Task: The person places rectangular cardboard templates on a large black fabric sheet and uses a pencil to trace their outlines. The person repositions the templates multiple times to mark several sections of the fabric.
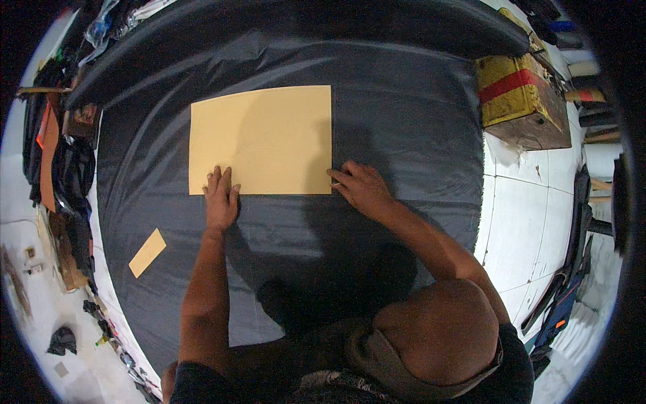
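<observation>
A large tan sheet of card or stiff paper (pixel 282 135) lies flat on dark grey fabric (pixel 417 135). My left hand (pixel 221 200) rests on its near edge, close to the left corner, with the fingers spread out. At the near right corner is my right hand (pixel 363 188), its fingers bent together against the sheet's edge. A small pale tip shows between those fingers, too small to name. A smaller tan strip (pixel 147 253) lies apart on the fabric, to the left of my left forearm.
Along the far side runs a thick dark roll of fabric (pixel 303 27). A yellow box with a red band (pixel 515 97) stands at the far right, by white floor tiles (pixel 518 215). Dark cloths and clutter (pixel 70 168) line the left side; more items crowd the right rim.
</observation>
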The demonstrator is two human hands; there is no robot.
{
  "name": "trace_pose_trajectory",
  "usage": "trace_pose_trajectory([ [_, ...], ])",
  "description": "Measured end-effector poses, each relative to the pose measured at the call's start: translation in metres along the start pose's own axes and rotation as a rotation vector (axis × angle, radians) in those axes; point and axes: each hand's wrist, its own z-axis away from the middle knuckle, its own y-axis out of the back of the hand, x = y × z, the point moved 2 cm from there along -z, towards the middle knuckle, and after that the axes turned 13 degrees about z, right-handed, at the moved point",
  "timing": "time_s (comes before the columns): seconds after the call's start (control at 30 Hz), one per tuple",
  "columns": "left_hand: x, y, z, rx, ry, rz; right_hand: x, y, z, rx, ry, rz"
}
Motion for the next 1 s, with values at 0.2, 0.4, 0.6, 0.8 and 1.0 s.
trace_pose_trajectory([
  [0.2,0.002,-0.001,0.004,0.021,-0.003,0.015,-0.003,0.003,-0.002,-0.028,0.0,0.021],
  [0.4,0.004,-0.002,0.005,0.037,0.017,0.022,-0.003,0.003,0.0,0.059,-0.002,0.029],
  [0.6,-0.002,-0.003,0.005,0.079,-0.033,0.001,-0.001,0.002,-0.002,0.084,0.038,0.025],
  [0.8,-0.006,0.005,0.015,0.341,-0.043,0.052,-0.006,0.005,-0.001,0.069,0.031,0.014],
  [1.0,-0.012,0.012,0.018,0.316,0.051,-0.101,0.0,-0.002,0.002,0.1,0.049,0.002],
])
